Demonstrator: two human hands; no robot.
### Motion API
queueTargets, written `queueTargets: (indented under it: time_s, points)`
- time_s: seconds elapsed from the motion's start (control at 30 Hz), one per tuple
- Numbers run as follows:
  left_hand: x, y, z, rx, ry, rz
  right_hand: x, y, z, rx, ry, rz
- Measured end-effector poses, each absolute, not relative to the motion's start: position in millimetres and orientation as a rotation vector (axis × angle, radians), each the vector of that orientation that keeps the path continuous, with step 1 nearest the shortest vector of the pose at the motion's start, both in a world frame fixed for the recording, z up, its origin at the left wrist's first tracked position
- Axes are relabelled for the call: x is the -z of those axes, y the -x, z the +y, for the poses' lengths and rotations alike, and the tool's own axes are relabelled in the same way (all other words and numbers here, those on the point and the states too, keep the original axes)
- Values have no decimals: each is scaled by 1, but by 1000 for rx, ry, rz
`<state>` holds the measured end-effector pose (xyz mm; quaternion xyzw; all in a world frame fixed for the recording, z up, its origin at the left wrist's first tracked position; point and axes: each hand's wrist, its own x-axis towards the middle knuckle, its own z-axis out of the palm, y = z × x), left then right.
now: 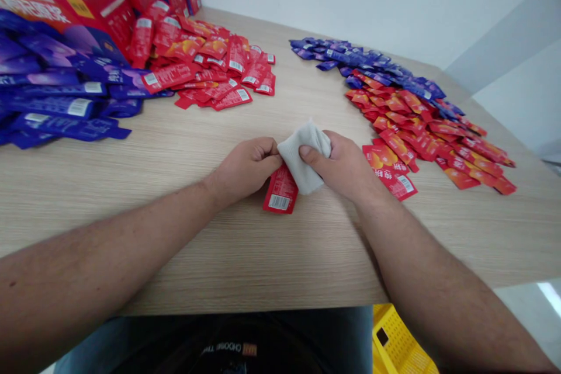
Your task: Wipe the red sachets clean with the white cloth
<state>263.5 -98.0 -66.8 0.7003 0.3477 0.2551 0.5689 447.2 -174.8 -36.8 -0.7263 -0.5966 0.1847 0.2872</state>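
- Head view, L hand (243, 172): thumb & curled fingers pinched tog. on far L edge of a flat, glossy red rectangular packet (283, 188), white barcode at its near end.
- R hand (346, 163): thumb above, fingers beneath, clamped on a pale grey ribbed-fabric cloth (307, 160); cloth overlaps pkt's R side, its L corner at the L fingers.
- Pkt location: btwn the hands, over near-mid part of a light wood-grain tabletop (210, 263).
- Far L: loose heap of red-orange packets (219, 64); farther L, heap of glossy blue-purple packets (65, 99); behind both, red printed cardboard boxes (114, 14).
- R of hands: overlapping red-orange packet rows (421, 128); on their far side, a blue-purple packet band (363, 58).
- Near R, below tabletop: perforated yellow plastic basket (397, 336), partly hidden by R forearm.
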Motion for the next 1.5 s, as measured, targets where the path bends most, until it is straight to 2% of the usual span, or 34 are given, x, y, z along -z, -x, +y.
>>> queueTargets:
  time_s: [0.13,0.27,0.63,0.77,1.2,1.37,1.5]
  points:
    - [72,-263,-95,-579,-1589,789,34,-449,-179,-641,1803,-1713]
    - [77,-265,-94,-594,-1491,787,34,-451,-179,-461,1894,-1636]
    - [72,-267,-95,-592,-1192,758,38,-448,-178,-593,1812,-1739]
    - [70,-267,-97,-586,-1131,719,37,-446,-179,-491,1877,-1668]
    - [70,-268,-97,-592,-1136,731,34,-446,-181,-578,1792,-1772]
    - [68,-269,-98,-580,-1097,731,34,-447,-181,-460,1865,-1700]
    - [67,-270,-97,-638,-1107,764,34,-443,-184,-643,1764,-1871]
